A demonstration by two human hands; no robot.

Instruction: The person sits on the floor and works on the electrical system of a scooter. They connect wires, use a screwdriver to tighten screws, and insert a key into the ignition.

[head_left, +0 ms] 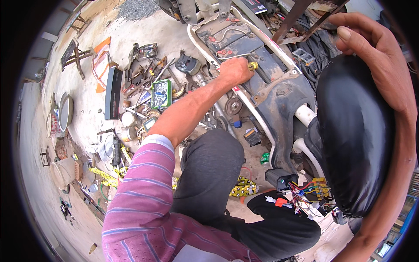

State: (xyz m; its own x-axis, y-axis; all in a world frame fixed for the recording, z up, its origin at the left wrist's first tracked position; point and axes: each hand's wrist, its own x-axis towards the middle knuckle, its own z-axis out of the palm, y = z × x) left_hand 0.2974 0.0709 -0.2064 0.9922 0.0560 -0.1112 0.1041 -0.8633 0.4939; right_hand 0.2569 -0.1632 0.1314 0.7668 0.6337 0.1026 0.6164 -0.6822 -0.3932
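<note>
My left hand (236, 71) is closed in a fist over the scooter's deck. A yellow-ended handle (253, 66) sticks out of the fist; the rest of it is hidden by my fingers. Below lies the dusty grey floor section (279, 94) of the scooter, edged by white frame tubes (255, 115). My right hand (375, 54) rests at the top of the shiny black seat (355, 139), which stands raised. Its fingers are bent but apart, with nothing seen between them, and my right forearm runs along the seat's outer side.
Loose wires with coloured connectors (301, 198) hang below the seat, beside a dark box (280, 178). On the floor to the left lie scattered tools, a green tray of screws (161, 93), a long black box (114, 92) and a round basin (65, 112). A rusty metal stand (297, 19) is at the far right.
</note>
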